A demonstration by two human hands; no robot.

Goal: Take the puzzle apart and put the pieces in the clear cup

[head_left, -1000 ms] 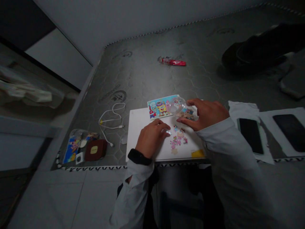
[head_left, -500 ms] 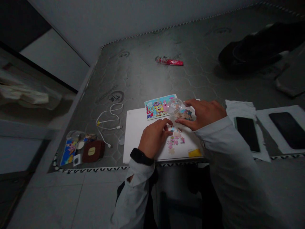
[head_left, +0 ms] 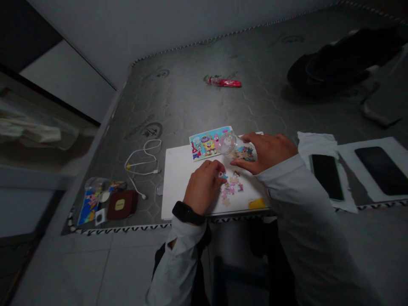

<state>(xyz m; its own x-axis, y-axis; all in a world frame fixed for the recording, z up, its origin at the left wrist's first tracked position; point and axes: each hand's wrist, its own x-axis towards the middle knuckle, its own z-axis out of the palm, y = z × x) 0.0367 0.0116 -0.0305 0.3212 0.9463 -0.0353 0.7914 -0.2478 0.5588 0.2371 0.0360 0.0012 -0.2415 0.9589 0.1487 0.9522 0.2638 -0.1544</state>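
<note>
My right hand (head_left: 270, 151) grips a clear plastic jar (head_left: 237, 146) lying tilted, its mouth toward the left and loose jigsaw pieces (head_left: 245, 154) inside. Thumb and fingers of my left hand (head_left: 205, 185) are closed on a small blue-and-white jigsaw piece (head_left: 223, 175), just above the white board. Beside that hand, several pink and tan jigsaw pieces (head_left: 231, 188) lie on the white board (head_left: 178, 182), some seemingly joined. Behind the jar's mouth rests a colourful cartoon picture card (head_left: 207, 145), partly covered by the jar.
To the left are a white cable (head_left: 140, 150), a clear round lid (head_left: 159, 188), a brown case (head_left: 121, 205) and a packet (head_left: 89, 204). Two phones (head_left: 327, 176) (head_left: 382, 170) lie right. A red tube-like item (head_left: 225, 82) and a dark bag-like object (head_left: 328, 68) are farther back.
The view has shifted slightly. My right hand has brought the jar a little left, and the blue-and-white piece shows more clearly at my left fingertips.
</note>
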